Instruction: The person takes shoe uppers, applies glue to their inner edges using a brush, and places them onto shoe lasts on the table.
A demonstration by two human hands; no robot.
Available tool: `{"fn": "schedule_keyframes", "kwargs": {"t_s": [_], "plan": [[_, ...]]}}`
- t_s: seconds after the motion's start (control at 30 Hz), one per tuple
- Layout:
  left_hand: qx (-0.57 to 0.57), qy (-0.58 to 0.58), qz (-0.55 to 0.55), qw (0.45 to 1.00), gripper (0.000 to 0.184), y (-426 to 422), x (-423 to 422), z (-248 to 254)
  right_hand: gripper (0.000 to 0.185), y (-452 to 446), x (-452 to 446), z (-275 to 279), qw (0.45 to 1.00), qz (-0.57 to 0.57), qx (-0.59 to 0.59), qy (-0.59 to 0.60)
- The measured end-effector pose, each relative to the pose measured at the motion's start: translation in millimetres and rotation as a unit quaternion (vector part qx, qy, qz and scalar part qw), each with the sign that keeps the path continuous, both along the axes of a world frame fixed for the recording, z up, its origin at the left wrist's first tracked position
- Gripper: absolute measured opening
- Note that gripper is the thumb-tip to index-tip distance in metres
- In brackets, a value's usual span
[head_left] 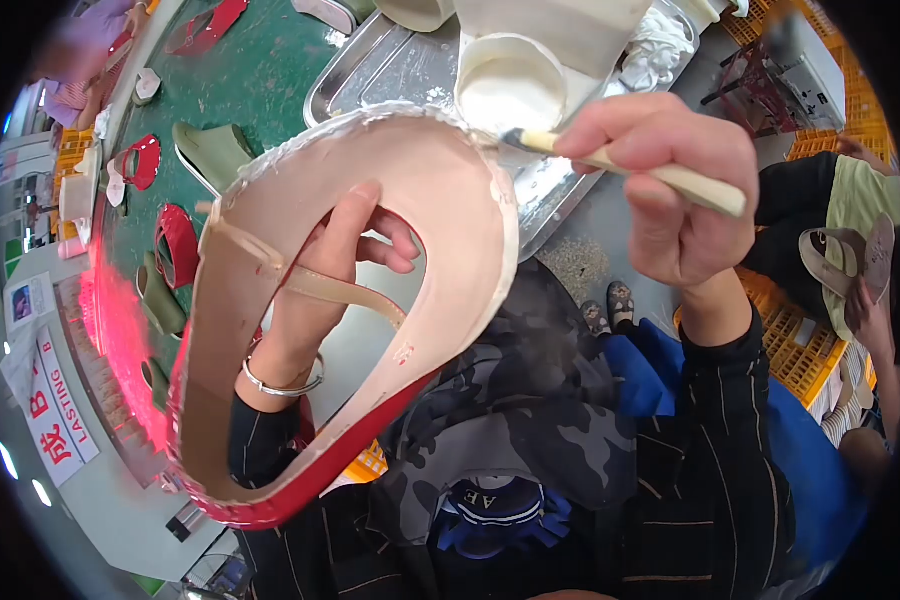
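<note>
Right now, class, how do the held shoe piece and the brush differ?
The shoe piece is broad and curved; the brush is slim and straight. The shoe piece shows red outside and pale pink inside; the brush has a cream handle. The left hand holds the shoe piece, the right hand the brush. Both are held up.

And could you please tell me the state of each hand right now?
Left hand: holding the red shoe upper, thumb against its pale inner side.
Right hand: closed around the brush by its handle.
</note>
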State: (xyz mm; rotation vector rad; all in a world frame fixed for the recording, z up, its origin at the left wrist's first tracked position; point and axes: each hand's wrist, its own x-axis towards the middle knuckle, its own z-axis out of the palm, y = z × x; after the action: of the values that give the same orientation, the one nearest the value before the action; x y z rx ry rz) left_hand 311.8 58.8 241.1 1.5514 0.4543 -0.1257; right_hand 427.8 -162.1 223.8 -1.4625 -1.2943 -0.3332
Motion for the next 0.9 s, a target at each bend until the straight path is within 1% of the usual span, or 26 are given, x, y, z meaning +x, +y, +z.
{"fn": "schedule_keyframes", "kwargs": {"t_s": [0.1,0.17,0.2,0.27,0.3,0.4,0.43,0.47,0.5,0.53,0.6,0.67,0.7,0.73,0.8,0.83,0.87,0.9], "plan": [[0.033,0.006,-0.003,0.999,0.025,-5.5,2.1,3.7,0.027,10.8,6.5,5.0,0.999,0.013,0.042,-0.022],[0.06,0.012,0.018,0.998,0.029,-11.1,1.7,2.6,0.027,14.6,9.6,3.7,0.997,0.022,0.063,-0.04],[0.047,0.006,0.029,0.998,0.031,-14.5,3.3,4.4,0.027,16.6,9.8,-0.8,0.998,0.007,0.058,-0.033],[0.044,-0.01,0.044,0.998,0.03,-15.2,6.0,3.0,0.026,18.0,13.2,-8.9,0.998,-0.004,0.053,-0.029],[0.04,-0.025,0.058,0.997,0.029,-14.8,6.8,2.6,0.022,15.9,13.6,-13.6,0.996,-0.009,0.086,-0.022],[0.066,-0.047,0.082,0.993,0.028,-20.6,11.0,2.9,0.021,2.1,11.2,-20.6,0.993,-0.006,0.116,-0.001],[0.067,-0.049,0.081,0.993,0.028,-22.7,11.8,4.1,0.021,-2.3,8.0,-20.4,0.994,-0.01,0.1,0.032],[0.093,-0.042,0.088,0.991,0.034,-27.5,13.9,7.0,0.021,-7.0,8.0,-19.8,0.994,-0.015,0.083,0.067],[0.118,-0.037,0.095,0.988,0.041,-29.6,15.4,9.2,0.021,-7.5,9.7,-17.5,0.994,-0.017,0.085,0.065],[0.119,-0.038,0.093,0.988,0.041,-29.5,15.8,8.3,0.021,-6.5,10.6,-14.0,0.992,-0.02,0.104,0.065],[0.135,-0.064,0.063,0.987,0.047,-29.7,12.9,2.4,0.023,-2.9,13.4,-8.1,0.989,-0.025,0.127,0.064],[0.145,-0.082,0.052,0.985,0.05,-33.2,13.1,2.1,0.021,5.5,24.7,-4.2,0.985,-0.025,0.168,0.033],[0.151,-0.101,0.043,0.982,0.052,-36.8,14.1,3.3,0.019,4.1,25.3,-2.0,0.988,-0.048,0.146,0.033],[0.152,-0.103,0.042,0.982,0.052,-38.0,15.6,2.9,0.019,3.0,24.7,-3.9,0.987,-0.048,0.147,0.031],[0.142,-0.137,0.073,0.978,0.055,-37.8,19.7,0.1,0.017,1.8,21.8,-11.7,0.983,-0.042,0.141,0.109],[0.143,-0.139,0.075,0.977,0.055,-34.4,22.0,-4.4,0.015,-2.1,18.1,-14.6,0.985,-0.049,0.118,0.117],[0.135,-0.16,0.095,0.973,0.056,-31.7,26.3,-9.6,0.015,-5.2,15.6,-13.8,0.985,-0.048,0.118,0.117],[0.126,-0.181,0.114,0.969,0.056,-29.8,30.0,-12.7,0.014,-8.2,13.6,-11.6,0.981,-0.051,0.117,0.145]]}}
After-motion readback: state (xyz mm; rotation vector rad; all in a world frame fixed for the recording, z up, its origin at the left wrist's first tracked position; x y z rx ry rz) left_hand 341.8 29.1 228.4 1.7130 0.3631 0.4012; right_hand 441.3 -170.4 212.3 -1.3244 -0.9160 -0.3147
